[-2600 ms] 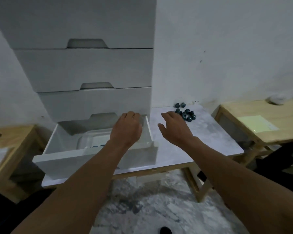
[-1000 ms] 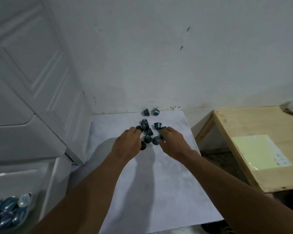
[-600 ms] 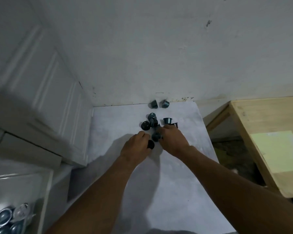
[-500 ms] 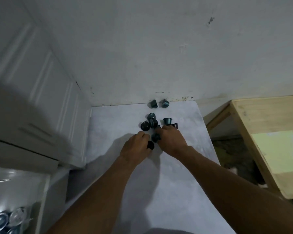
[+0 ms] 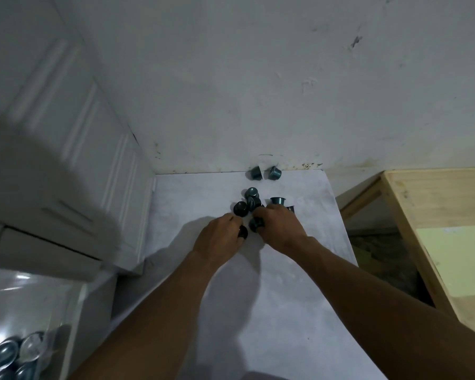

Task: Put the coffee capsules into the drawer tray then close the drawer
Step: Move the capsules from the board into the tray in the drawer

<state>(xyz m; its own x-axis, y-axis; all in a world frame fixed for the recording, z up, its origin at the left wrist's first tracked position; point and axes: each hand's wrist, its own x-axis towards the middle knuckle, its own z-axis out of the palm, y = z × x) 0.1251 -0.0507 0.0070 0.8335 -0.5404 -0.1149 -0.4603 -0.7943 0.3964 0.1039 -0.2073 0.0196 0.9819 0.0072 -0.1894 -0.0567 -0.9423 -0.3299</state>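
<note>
Left hand [image 5: 220, 238]: knuckles up, fingers curled down toward the table [image 5: 285, 311]. It pinches capsule A [image 5: 243, 232] at its thumb side; the capsule is dark and only partly shows past the fingers.

Right hand [image 5: 279, 227]: just beside the left, curled the same way. Capsule B [image 5: 255, 223] is held between thumb and fingers, on the side facing the left hand. A and B sit close together between the two hands; cannot tell whether they touch.

Loose capsules [image 5: 251, 193]: a small cluster on the table just beyond both sets of fingertips, some upright, some tipped. One black capsule [image 5: 241, 209] lies nearest the left fingertips. A pair [image 5: 255, 172] lies farther out, against the wall [image 5: 258, 91].

Tray [image 5: 39, 292]: well left of the left forearm, near the elbow, inside the open drawer [image 5: 99, 303]. Clear walls. Stored capsules [image 5: 7, 355] are heaped at its near end.

Cabinet [image 5: 66, 160]: left of and beyond the left hand, partly blurred.

Wooden table [image 5: 436, 215]: right of the right forearm, with a yellow sheet [image 5: 464, 264] on it.
</note>
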